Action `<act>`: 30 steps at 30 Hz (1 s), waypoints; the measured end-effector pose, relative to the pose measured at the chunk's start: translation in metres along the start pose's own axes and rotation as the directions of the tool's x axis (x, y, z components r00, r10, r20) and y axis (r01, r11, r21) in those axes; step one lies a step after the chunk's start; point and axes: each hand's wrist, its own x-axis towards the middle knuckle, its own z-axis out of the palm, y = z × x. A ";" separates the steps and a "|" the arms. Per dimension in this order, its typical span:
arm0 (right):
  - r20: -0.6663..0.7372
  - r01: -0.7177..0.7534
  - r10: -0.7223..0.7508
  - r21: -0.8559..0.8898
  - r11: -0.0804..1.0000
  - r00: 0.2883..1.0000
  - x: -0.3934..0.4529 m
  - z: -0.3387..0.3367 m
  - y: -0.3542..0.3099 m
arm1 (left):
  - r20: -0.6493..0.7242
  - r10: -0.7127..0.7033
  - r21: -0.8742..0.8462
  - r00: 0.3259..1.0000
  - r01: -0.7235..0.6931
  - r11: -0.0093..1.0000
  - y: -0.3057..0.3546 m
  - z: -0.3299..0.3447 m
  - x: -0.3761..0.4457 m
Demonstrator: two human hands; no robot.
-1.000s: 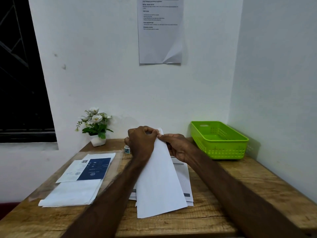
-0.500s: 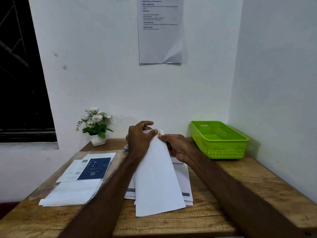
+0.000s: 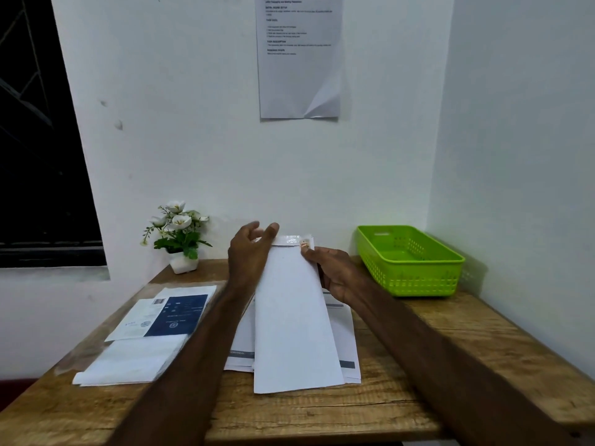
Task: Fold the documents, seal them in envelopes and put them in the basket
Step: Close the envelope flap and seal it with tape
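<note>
STEP: seal envelope [image 3: 296, 317] | right hand [image 3: 335, 273] pinches top edge | left hand [image 3: 249, 252] loose, fingers spread | ADVICE: press flap flat, corner to corner

Not much of the print in front of me can be read. The notice [image 3: 299, 56] taped to the wall, above and left of the green basket [image 3: 410, 260], carries bold headings; I can make out "TASK GOAL" and "TASK DESCRIPTION", while its title line and the small lines under each heading are too fine to read. To the far left of the basket, on the counter [image 3: 450, 349], the dark blue booklet [image 3: 177, 315] shows a barcode sticker and a round seal, their lettering too small to tell. The printed sheets [image 3: 346, 346] under my envelope [image 3: 294, 320] carry grey bars with illegible words.
</note>
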 end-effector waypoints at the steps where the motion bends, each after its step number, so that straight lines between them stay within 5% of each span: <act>1: 0.001 0.002 -0.002 0.002 1.000 1.000 0.000 -0.001 0.000 | 0.038 -0.108 -0.079 0.993 0.111 0.991 -0.002 -0.002 0.002; 3: -0.007 0.007 -0.008 -0.026 1.000 1.000 0.001 -0.002 -0.001 | 0.165 -0.199 -0.218 0.966 0.232 0.948 -0.004 -0.003 -0.001; 12: -0.085 0.039 -0.045 -0.075 0.996 0.995 0.008 -0.008 -0.001 | 0.259 -0.103 -0.245 0.960 0.168 0.955 -0.008 0.005 -0.008; 21: -0.153 0.046 -0.049 -0.026 0.999 0.987 0.016 -0.004 0.002 | 0.229 -0.085 -0.228 0.970 0.138 0.964 -0.006 0.008 -0.011; 30: -0.078 -0.015 0.013 -0.028 0.999 0.997 0.015 -0.003 -0.004 | 0.193 -0.106 -0.266 0.976 0.156 0.951 -0.001 0.007 -0.010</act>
